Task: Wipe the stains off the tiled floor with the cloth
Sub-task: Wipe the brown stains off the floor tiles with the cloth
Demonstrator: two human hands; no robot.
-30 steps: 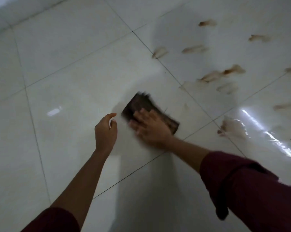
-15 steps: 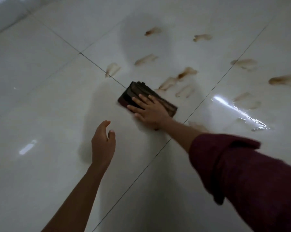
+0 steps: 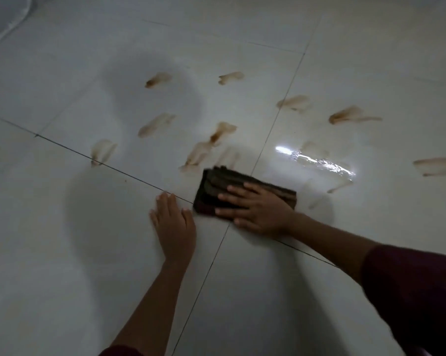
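Note:
A dark folded cloth [image 3: 216, 183] lies flat on the white tiled floor [image 3: 63, 227], over a crossing of grout lines. My right hand [image 3: 258, 209] presses down on the cloth with fingers spread. My left hand [image 3: 174, 224] rests flat on the tile just left of the cloth, holding nothing. Several brown smeared stains mark the tiles beyond the cloth, such as a stain [image 3: 211, 142] directly above the cloth, a stain [image 3: 102, 151] on the left, and a stain [image 3: 350, 116] on the right.
A wet glossy patch [image 3: 319, 161] reflects light to the right of the cloth. A pale curved object [image 3: 4, 19] sits at the top left corner. Dark red sleeves cover both forearms near the frame's lower edge.
The view has shifted, so the stains sit more centrally. My right hand slid the cloth onto the grout crossing. My left hand came down flat onto the tile beside the cloth.

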